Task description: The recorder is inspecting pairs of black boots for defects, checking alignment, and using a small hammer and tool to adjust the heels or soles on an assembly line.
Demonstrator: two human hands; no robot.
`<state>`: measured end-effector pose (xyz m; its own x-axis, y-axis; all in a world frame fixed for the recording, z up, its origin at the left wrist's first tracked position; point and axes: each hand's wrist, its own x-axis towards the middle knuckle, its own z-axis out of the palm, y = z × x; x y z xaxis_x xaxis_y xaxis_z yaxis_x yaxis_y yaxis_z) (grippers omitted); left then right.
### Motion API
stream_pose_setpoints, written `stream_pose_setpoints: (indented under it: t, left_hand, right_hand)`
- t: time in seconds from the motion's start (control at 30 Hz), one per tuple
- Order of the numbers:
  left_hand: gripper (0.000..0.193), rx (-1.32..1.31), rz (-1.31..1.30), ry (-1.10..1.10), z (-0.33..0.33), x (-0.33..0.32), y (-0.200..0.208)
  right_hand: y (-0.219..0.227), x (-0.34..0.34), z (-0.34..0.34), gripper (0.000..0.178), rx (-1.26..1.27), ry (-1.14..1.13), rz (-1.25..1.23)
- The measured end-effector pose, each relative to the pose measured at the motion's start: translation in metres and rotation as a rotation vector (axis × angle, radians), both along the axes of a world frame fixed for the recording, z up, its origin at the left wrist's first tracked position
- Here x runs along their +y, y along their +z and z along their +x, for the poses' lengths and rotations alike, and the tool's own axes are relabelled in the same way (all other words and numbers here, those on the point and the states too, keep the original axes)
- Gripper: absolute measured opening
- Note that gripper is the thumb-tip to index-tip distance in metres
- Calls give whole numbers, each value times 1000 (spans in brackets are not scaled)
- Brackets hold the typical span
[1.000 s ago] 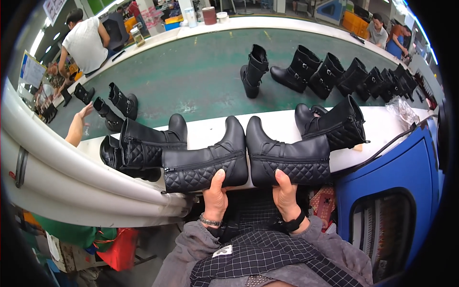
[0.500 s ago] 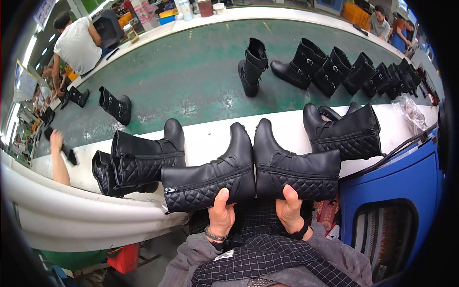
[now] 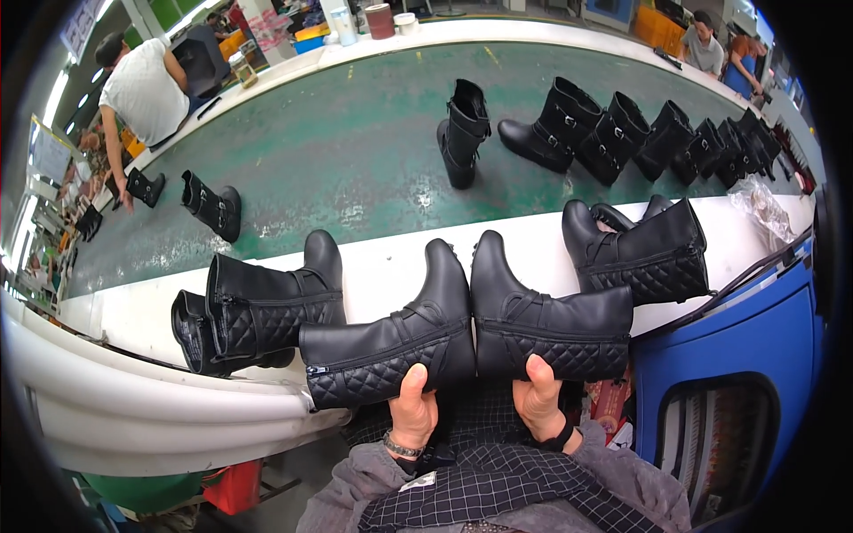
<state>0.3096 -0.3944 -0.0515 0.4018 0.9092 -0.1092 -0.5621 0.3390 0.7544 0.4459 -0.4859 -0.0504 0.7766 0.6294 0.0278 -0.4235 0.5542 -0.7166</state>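
Two black boots lie on their sides close together before me, toes pointing away and quilted panels with zips facing up. My left hand (image 3: 413, 410) grips the left boot (image 3: 391, 342) by its near edge, thumb on the quilting, other fingers hidden underneath. The right boot (image 3: 549, 333) is held the same way by my right hand (image 3: 540, 400). Their soles almost touch in the middle. Beside the left boot lie a similar quilted boot (image 3: 267, 302) and another partly behind it. On the right, a further quilted boot (image 3: 640, 253) rests in front of others.
A white ledge (image 3: 382, 258) borders a green belt (image 3: 338, 142). Buckled black boots (image 3: 613, 138) stand in a row at the belt's right, with a single boot (image 3: 463, 133) nearby. A blue machine (image 3: 729, 346) is at right, white padded tubing (image 3: 160, 400) at left. Co-workers are across the belt.
The whole view has shifted slightly, with the boots and my hands a little lower in it. A co-worker's hand and dark item at the left have gone from view. My grip is unchanged.
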Motion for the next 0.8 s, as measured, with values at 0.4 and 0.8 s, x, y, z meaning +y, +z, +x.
stream_pose_setpoints:
  t: [0.4, 0.8]
  left_hand:
    - [56, -27, 9, 92, 6, -5, 0]
    - [56, -18, 62, 93, 1, -9, -15]
  right_hand:
    - [-6, -5, -2, 60, -7, -39, -19]
    - [-9, -15, 5, 47, -185, -18, -129]
